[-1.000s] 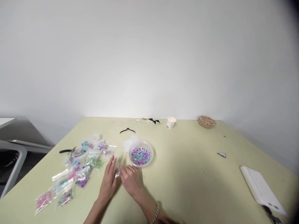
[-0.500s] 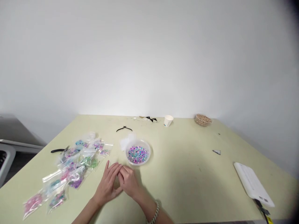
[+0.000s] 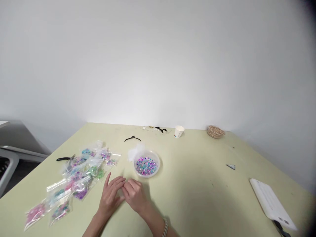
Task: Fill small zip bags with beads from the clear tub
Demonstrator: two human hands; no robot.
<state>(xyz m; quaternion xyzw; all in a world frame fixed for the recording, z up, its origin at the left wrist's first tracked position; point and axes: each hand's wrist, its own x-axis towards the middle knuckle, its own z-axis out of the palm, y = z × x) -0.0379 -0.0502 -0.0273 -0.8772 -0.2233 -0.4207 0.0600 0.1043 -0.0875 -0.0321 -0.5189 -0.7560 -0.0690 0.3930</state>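
Note:
My left hand point(image 3: 110, 195) and my right hand point(image 3: 135, 195) meet over the table just in front of a bowl of beads. Their fingertips come together, curled in a pinch; whatever lies between them is too small or hidden to make out. A braided bracelet point(image 3: 165, 227) circles my right wrist. The round clear bowl point(image 3: 158, 163) holds many purple, blue and pink beads point(image 3: 146, 165). Left of my left hand lie several clear zip bags, among them one with purple beads point(image 3: 81, 193) and one with green beads point(image 3: 93, 171).
Black-handled pliers point(image 3: 64, 159) lie by the bags, and a second pair point(image 3: 132, 138) lies behind the bowl near white paper point(image 3: 134, 152). Farther back are a paper cup point(image 3: 179, 131) and a tub of brown bits point(image 3: 216, 132). A white power bank point(image 3: 271, 202) lies at right.
My two hands have shifted slightly left and toward me, and their fingers have drawn in to the tips. The whole view has tilted a little; the objects on the table stay in place.

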